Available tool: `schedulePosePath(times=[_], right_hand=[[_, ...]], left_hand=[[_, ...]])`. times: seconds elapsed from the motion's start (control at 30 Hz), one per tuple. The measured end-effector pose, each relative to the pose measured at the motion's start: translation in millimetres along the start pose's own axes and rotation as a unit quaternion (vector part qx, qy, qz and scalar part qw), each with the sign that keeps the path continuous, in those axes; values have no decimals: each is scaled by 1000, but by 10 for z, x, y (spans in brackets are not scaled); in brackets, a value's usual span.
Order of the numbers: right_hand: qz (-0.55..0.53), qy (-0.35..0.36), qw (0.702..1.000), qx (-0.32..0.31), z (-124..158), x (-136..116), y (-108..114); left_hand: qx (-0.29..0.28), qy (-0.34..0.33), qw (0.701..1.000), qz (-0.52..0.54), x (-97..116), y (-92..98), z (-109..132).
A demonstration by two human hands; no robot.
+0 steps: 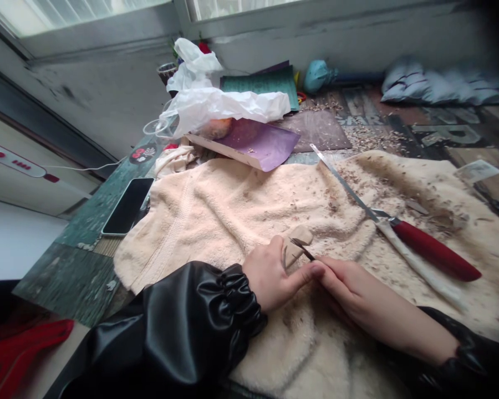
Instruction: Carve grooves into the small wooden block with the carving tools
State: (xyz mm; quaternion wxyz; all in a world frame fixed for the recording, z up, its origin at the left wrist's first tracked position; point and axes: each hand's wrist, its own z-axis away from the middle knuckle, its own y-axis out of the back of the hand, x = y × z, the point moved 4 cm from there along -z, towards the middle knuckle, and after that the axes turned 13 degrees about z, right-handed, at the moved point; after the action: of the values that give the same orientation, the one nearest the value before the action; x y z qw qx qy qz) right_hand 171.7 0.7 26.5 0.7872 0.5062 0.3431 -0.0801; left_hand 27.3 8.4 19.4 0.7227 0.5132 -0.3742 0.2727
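Clock positions are taking the pale piece (303, 232) as the centre, with twelve o'clock pointing away from the person. The piece, apparently wood, is lying low over the beige towel (233, 205), its rounded end projecting toward one o'clock beyond the curled fingers of the left hand (270, 271). These fingers are folding together around its nine-o'clock side; their tips are hidden. The left thumb is extending toward four o'clock and meeting the right hand (349, 282) at the tool. The right hand is pinching a slim dark tool (307, 254), whose tip is pointing toward eleven o'clock and lying across the piece; whether the edge is biting into it cannot be told. The lower right fingers are partly hidden, so their spread cannot be told.

A broad stretch of towel is lying at ten to eleven o'clock, between the left hand and the purple tray (270, 144), which is sitting at the towel's far edge. The towel's side edge is running at nine o'clock, with the phone (128, 206) resting just beyond. At three o'clock a red-handled tool (436, 249) is bounding the room beside the right hand, its long narrow blade reaching toward twelve. Shavings (441, 216) are scattering between two and three o'clock. The left sleeve (191, 321) is filling eight o'clock.
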Motion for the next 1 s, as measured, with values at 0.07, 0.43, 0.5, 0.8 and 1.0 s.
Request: schedulePosePath(times=[0.07,0.43,0.5,0.8,1.0], right_hand=[[-8,4,1000,-3,2,-5,4],[168,63,956,231,169,-140,-33],[235,72,923,296,212,-190,-44],[290,22,913,285,158,-171,-115],[143,-5,979,146,76,-39,-157]], left_hand=[[-2,-6,1000,9,1,3,5],[13,-8,993,116,25,46,84],[7,1,991,137,31,29,92],[-26,1,988,154,18,-12,48],[-35,1,988,153,37,4,21]])
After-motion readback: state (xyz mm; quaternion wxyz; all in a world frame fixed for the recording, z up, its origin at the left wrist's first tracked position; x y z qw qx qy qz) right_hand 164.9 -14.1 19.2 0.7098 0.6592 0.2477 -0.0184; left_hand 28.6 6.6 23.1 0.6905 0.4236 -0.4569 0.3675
